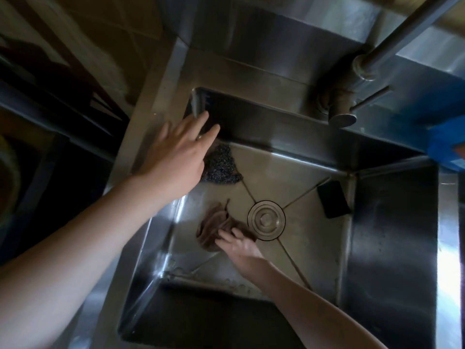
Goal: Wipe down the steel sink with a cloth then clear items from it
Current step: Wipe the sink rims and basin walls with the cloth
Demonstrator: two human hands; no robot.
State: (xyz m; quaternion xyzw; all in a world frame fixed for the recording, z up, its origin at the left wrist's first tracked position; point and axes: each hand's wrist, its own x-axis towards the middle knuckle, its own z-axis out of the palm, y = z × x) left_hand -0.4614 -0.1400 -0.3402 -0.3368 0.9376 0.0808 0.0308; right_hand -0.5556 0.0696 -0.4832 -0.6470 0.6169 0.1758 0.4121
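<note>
On the sink [392, 235] floor, at the drain's [266, 220] nine o'clock, my right hand [241, 248] presses flat-fingered on the cloth [211, 222], long axis seven-to-one o'clock. Beyond, my left hand [176, 157] hovers slack and empty, half covering the scourer [224, 167] at eleven; black pad [333, 199] at two.

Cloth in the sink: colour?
Brown. The cloth shows best in the head view, under the right hand.

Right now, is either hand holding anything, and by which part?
Nothing is gripped. The right hand presses flat fingers on the near end of the brown cloth on the sink floor; the left hand hovers open above the scourer.
</note>
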